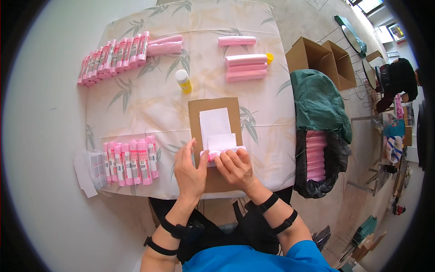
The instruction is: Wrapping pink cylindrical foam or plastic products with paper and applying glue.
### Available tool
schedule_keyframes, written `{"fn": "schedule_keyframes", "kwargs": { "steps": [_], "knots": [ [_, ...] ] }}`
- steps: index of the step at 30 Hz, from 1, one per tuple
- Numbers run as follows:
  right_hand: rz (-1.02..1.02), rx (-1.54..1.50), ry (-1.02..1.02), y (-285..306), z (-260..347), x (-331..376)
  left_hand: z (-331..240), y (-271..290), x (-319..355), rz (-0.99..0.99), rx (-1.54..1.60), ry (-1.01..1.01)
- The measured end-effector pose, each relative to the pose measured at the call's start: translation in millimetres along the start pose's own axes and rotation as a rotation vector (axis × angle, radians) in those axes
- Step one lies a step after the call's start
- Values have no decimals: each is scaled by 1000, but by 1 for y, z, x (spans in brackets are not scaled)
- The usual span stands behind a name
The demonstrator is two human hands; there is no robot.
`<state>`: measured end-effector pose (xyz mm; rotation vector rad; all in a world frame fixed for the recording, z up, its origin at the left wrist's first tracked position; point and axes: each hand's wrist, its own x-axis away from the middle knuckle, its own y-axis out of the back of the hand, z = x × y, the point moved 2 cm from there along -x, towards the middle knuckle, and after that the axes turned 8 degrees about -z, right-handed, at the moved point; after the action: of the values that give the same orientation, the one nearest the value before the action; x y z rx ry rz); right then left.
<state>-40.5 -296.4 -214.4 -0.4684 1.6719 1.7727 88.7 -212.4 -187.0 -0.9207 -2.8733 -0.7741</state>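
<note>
A pink roll of plastic bags [211, 157] lies crosswise near the front of a brown cardboard sheet [194, 113], with a white paper label at it. My right hand [236, 168] curls its fingers over the roll and presses on it. At the roll's left end is my left hand [190, 171], thumb against it and fingers stretched out. White paper slips [215, 121] lie on the cardboard just beyond the roll. Past the cardboard's far edge stands a yellow glue stick [184, 82] with a white top. My fingers partly hide the roll.
Labelled pink rolls [131, 161] and a stack of paper labels [93, 165] lie at the left. More labelled rolls [113, 54] sit far left. Plain rolls [246, 68] lie far right beside a yellow cap [270, 58]. A lined container [321, 113] of pink rolls and cardboard boxes [312, 56] stand right.
</note>
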Motion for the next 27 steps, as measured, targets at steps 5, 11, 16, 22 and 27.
{"fn": "schedule_keyframes", "kwargs": {
  "steps": [5,11,16,22,27],
  "knots": [
    [-12,-35,-2,-6,-9,-1,-6,1,-17,194,-134,-621],
    [83,-130,-91,-5,-11,-1,2,-2,-29,386,-351,-735],
    [63,-197,-401,9,-7,-4,5,-3,-32,406,-351,-578],
    [152,-190,-378,26,2,20,13,-4,-24,352,-412,-644],
    [161,-321,-415,28,-5,29,11,-5,-20,312,-554,-767]
  ]
}}
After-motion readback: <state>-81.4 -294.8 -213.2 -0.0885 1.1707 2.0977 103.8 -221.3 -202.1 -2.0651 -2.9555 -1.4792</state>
